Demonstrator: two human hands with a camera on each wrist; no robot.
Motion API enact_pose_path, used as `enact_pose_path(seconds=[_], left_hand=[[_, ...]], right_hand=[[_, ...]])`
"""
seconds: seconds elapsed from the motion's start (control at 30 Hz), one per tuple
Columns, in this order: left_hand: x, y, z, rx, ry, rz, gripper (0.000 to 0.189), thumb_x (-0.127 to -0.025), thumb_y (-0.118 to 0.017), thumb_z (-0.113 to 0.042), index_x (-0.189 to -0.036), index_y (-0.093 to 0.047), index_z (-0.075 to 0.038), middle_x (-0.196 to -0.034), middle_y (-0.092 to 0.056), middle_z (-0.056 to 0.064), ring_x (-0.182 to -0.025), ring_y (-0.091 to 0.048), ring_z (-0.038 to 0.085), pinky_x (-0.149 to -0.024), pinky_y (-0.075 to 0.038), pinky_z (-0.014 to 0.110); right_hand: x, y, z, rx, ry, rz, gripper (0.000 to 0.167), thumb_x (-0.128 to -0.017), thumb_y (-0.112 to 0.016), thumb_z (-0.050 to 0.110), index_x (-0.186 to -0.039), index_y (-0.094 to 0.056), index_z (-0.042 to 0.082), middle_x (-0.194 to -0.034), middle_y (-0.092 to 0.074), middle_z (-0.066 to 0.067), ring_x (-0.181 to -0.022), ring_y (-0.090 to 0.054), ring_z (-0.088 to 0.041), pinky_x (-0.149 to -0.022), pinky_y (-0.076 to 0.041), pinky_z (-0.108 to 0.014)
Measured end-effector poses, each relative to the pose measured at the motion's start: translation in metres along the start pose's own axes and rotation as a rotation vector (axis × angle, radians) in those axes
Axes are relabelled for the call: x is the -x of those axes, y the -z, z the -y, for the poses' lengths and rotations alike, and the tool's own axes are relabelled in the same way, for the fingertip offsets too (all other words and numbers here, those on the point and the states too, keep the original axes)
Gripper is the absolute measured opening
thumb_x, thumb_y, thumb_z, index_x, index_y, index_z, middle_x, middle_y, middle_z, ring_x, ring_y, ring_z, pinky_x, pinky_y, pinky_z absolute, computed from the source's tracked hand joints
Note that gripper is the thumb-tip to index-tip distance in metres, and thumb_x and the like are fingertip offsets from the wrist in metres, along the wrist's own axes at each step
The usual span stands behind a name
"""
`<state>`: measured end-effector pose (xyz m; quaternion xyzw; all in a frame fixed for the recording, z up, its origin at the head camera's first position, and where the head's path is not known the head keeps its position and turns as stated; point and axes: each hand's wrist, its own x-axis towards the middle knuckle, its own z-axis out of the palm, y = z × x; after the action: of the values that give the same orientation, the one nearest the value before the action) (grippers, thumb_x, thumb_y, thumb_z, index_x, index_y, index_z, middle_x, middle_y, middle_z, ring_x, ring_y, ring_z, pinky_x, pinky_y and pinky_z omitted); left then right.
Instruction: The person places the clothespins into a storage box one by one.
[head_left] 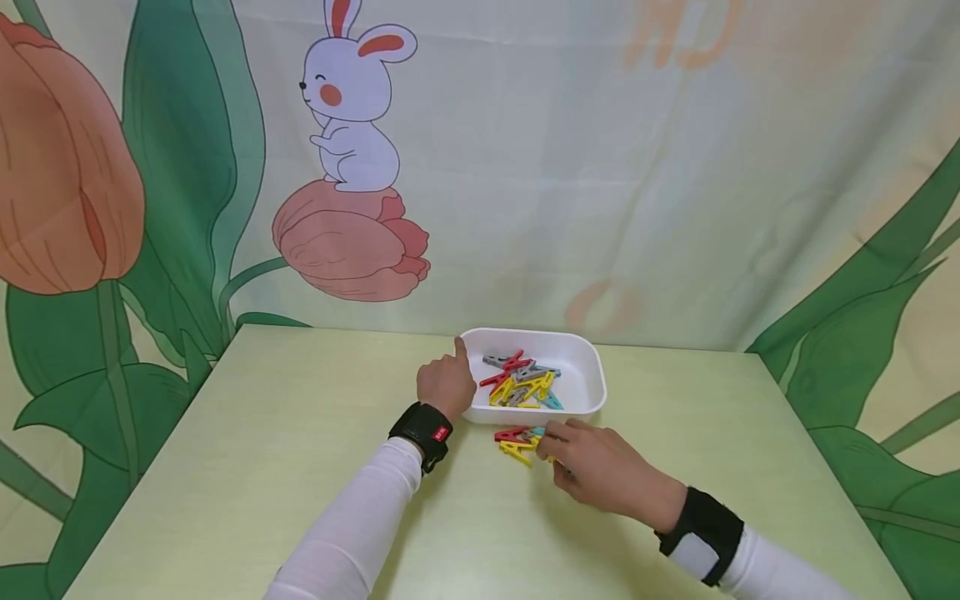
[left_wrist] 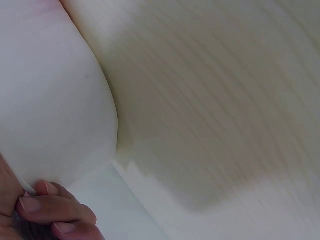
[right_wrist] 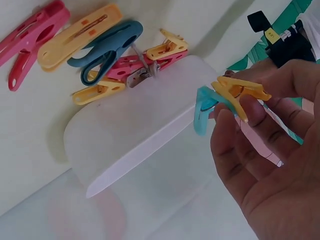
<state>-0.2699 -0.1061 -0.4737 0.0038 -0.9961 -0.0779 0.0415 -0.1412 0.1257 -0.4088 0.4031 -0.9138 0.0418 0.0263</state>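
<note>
My left hand [head_left: 447, 383] grips the left end of the white plastic tray [head_left: 596, 367], its thumb raised along the rim. In the left wrist view, its curled fingers [left_wrist: 60, 212] sit at the tray's edge. Just in front of the tray, my right hand [head_left: 611, 468] pinches clothespins. The right wrist view shows a teal clothespin [right_wrist: 201, 112] and a yellow clothespin [right_wrist: 235, 89] at those fingertips. Beside that hand, a red clothespin [head_left: 512, 435] and a yellow clothespin [head_left: 515, 452] lie on the table. Inside the tray is a mixed heap of clothespins [head_left: 525, 383].
The pale wooden table [head_left: 300, 467] extends on both sides of the tray and in front of it. Behind it hangs a printed curtain [head_left: 525, 167] with a rabbit and tulips, close to the tray's far side.
</note>
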Motion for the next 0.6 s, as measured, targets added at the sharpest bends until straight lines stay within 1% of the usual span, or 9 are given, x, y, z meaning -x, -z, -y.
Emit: enact_pose_path(seconds=[0.13,0.27,0.37,0.47,0.6], left_hand=[[0.000,0.001,0.000,0.003,-0.001,-0.003,0.069,-0.098,-0.067,-0.026,-0.157,-0.041,-0.002,-0.076,-0.071,0.011,-0.065,-0.068,0.027,-0.061,-0.055,0.038],[0.000,0.001,-0.001,0.006,-0.001,-0.004,0.069,-0.098,-0.067,-0.026,-0.157,-0.041,-0.002,-0.077,-0.071,0.012,-0.066,-0.069,0.027,-0.062,-0.055,0.039],[0.000,0.001,0.000,0.008,-0.002,-0.004,0.069,-0.098,-0.067,-0.025,-0.157,-0.041,-0.002,-0.077,-0.071,0.011,-0.066,-0.069,0.027,-0.062,-0.055,0.038],[0.000,0.001,0.000,0.011,-0.002,0.000,0.069,-0.098,-0.066,-0.026,-0.157,-0.040,-0.002,-0.076,-0.071,0.011,-0.065,-0.068,0.026,-0.061,-0.055,0.038],[0.000,0.001,0.000,0.008,-0.002,0.004,0.069,-0.098,-0.066,-0.026,-0.158,-0.040,-0.003,-0.078,-0.072,0.011,-0.065,-0.068,0.026,-0.061,-0.055,0.038]], right_hand=[[-0.002,0.003,0.000,0.007,-0.014,0.009,0.016,-0.091,-0.076,0.009,-0.104,-0.073,0.015,-0.105,-0.068,0.001,-0.091,-0.058,-0.017,-0.061,-0.045,-0.021],[-0.005,0.006,-0.001,0.011,-0.049,0.011,0.019,-0.089,-0.080,0.010,-0.106,-0.073,0.015,-0.109,-0.072,-0.001,-0.093,-0.062,-0.019,-0.070,-0.056,-0.027],[-0.006,0.008,-0.002,0.017,-0.068,-0.005,0.021,-0.087,-0.082,0.011,-0.107,-0.074,0.014,-0.109,-0.075,-0.001,-0.093,-0.065,-0.020,-0.077,-0.060,-0.033],[-0.008,0.010,-0.004,0.019,-0.074,-0.043,0.021,-0.087,-0.083,0.011,-0.106,-0.075,0.013,-0.108,-0.075,-0.002,-0.096,-0.068,-0.022,-0.079,-0.062,-0.035],[-0.010,0.014,-0.006,0.045,-0.070,-0.124,0.022,-0.085,-0.085,0.008,-0.104,-0.076,0.011,-0.108,-0.076,-0.004,-0.101,-0.070,-0.025,-0.083,-0.063,-0.039]])
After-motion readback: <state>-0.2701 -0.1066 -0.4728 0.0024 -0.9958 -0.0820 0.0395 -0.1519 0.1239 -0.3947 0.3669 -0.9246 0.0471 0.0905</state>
